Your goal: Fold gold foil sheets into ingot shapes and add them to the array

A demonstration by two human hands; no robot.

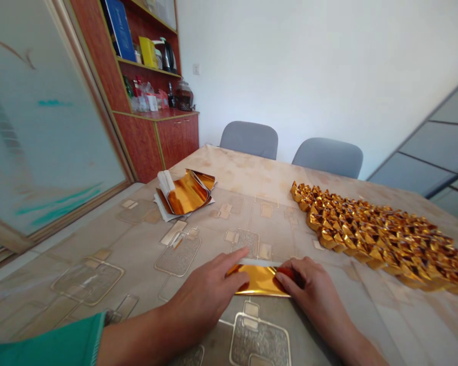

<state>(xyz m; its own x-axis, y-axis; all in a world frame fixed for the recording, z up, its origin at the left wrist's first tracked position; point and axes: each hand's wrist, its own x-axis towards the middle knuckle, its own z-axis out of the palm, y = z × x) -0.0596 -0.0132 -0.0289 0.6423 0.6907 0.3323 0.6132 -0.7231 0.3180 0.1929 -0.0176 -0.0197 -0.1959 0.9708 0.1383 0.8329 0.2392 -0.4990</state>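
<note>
On my feed, the gold foil strip [261, 280] lies crosswise on the counter [137, 249], toward the near side and well apart from the left edge. I see the left hand [206, 287] over the strip's left end, fingers loosely spread, the index reaching past the strip's far side; I cannot tell whether they grip or only press. The right hand [316, 287] has its fingers curled closed at the other end, thumb on top, pinching the foil. Toward the counter's far left corner I have a loose stack of gold sheets [190, 194], some curled up, with white showing among them. Toward the right edge I see rows of folded gold pieces [370, 231], packed close together. Two grey chairs [249, 138] stand along the far edge.
</note>
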